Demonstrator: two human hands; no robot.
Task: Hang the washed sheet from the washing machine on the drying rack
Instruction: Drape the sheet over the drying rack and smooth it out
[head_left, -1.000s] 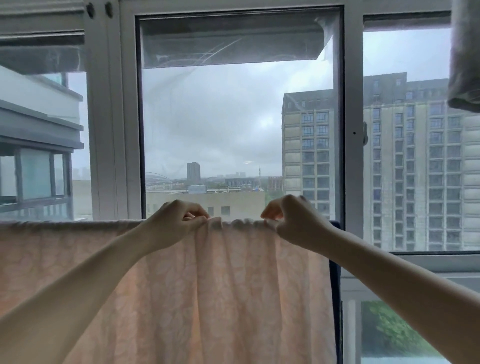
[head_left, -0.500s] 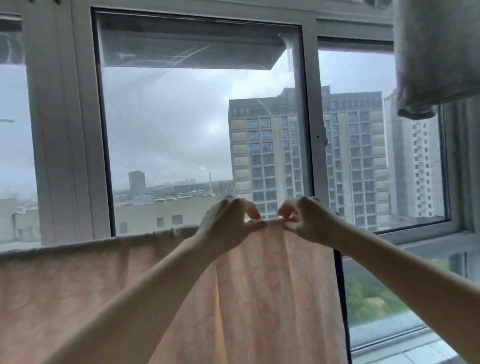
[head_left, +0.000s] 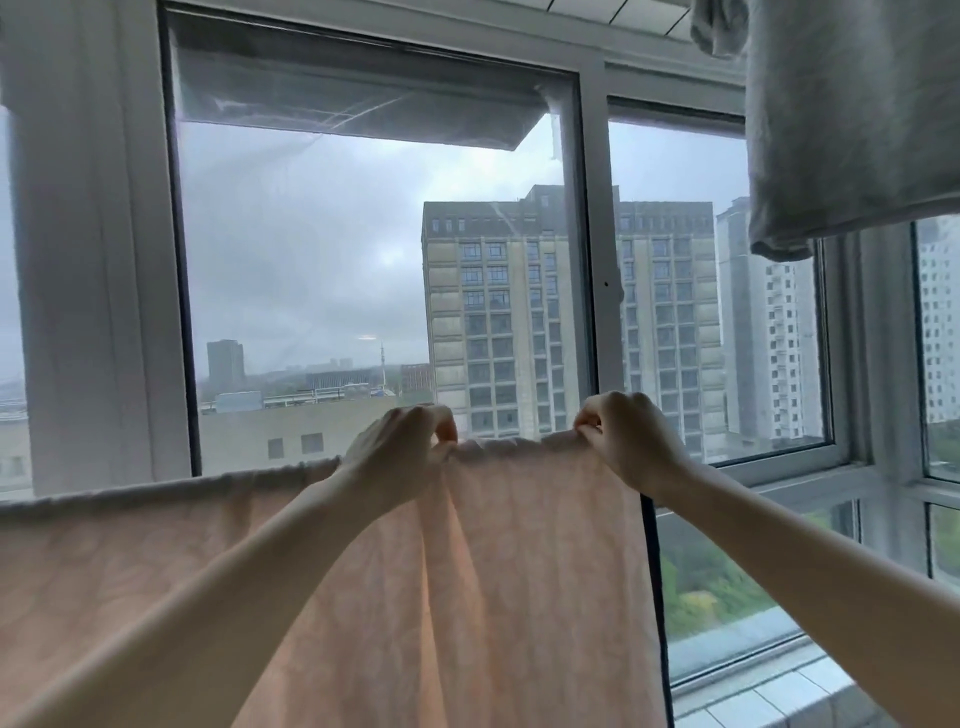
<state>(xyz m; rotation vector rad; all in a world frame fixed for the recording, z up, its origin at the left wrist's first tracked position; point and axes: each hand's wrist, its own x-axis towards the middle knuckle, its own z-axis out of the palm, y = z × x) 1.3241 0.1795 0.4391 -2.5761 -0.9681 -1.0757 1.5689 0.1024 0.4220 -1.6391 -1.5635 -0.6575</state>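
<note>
Grey cloth (head_left: 852, 114) top rt, window frame (head_left: 592, 249)

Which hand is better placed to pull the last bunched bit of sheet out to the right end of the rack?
Right, probably. The right hand already pinches the sheet at its top edge nearest the right end. The left hand grips further in, so it would have to cross over.

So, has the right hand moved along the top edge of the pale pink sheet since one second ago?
Yes. The right hand has slid rightward, to near the right end of the pale pink sheet, apart from the left hand.
</note>
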